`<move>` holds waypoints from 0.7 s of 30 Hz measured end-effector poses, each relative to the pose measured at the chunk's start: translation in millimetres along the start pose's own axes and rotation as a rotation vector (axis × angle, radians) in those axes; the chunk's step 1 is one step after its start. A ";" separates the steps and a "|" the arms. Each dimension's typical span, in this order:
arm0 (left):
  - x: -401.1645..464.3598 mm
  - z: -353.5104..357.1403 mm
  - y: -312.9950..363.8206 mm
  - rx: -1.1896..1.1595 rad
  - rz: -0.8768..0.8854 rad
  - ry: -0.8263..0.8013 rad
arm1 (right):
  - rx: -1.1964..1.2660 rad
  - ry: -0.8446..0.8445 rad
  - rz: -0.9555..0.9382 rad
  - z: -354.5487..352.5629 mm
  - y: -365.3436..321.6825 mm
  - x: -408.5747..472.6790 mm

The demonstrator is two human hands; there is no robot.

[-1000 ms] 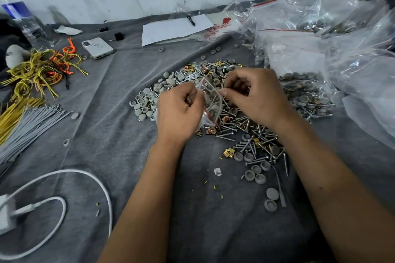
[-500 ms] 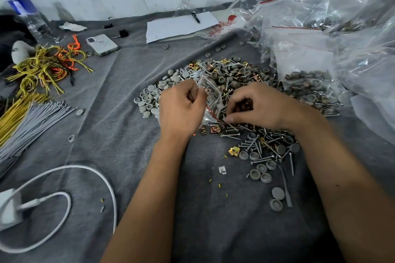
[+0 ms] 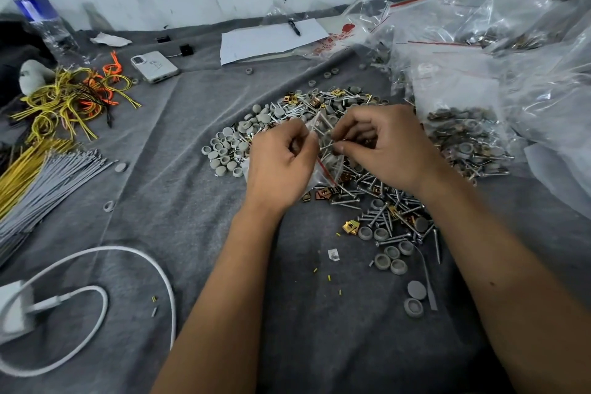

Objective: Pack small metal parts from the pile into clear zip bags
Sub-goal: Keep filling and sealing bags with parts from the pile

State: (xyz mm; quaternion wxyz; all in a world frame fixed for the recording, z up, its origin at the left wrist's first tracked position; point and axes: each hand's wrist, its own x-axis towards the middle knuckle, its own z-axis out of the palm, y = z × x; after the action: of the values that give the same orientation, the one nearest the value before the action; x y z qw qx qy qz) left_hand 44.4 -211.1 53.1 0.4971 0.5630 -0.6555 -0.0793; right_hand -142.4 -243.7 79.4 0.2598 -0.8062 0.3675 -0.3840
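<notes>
1. Head view: my left hand (image 3: 281,163) is curled around the mouth of a clear zip bag (image 3: 323,166), pinching its edge so the opening stays up and angled toward the other hand. I judge this keeps the bag steady just above the pile (image 3: 345,125), so each trip from pile to bag is short.
2. My right hand (image 3: 383,150) pinches a thin screw (image 3: 329,145) between thumb and fingertips, its tip touching the bag's mouth, ready to slide in.
3. The pile sits in the middle of the grey cloth (image 3: 166,189), under and beyond both hands, with grey caps to its left.
4. Filled bags (image 3: 467,141) lie to the right, near enough for dropping off finished ones.
5. Far left, the cable ties (image 3: 41,182) and phone (image 3: 154,66) lie well apart from the work.
</notes>
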 end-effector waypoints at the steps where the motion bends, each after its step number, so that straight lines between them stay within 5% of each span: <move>1: 0.0 -0.1 0.0 -0.006 -0.001 -0.001 | 0.002 0.021 -0.006 2.1 -0.9 -0.2; 9: 0.6 -1.3 2.7 -0.040 -0.004 0.028 | -0.134 -0.053 -0.094 12.5 -10.0 -2.3; 21: -0.3 -0.8 0.2 -0.087 -0.048 0.133 | -0.008 0.112 0.009 -2.3 -2.0 0.2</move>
State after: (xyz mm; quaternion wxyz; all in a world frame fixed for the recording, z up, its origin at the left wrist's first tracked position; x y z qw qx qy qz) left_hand 44.8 -210.4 53.5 0.5614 0.5605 -0.6033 -0.0824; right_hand -143.4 -242.9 82.2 0.2375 -0.7829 0.3865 -0.4258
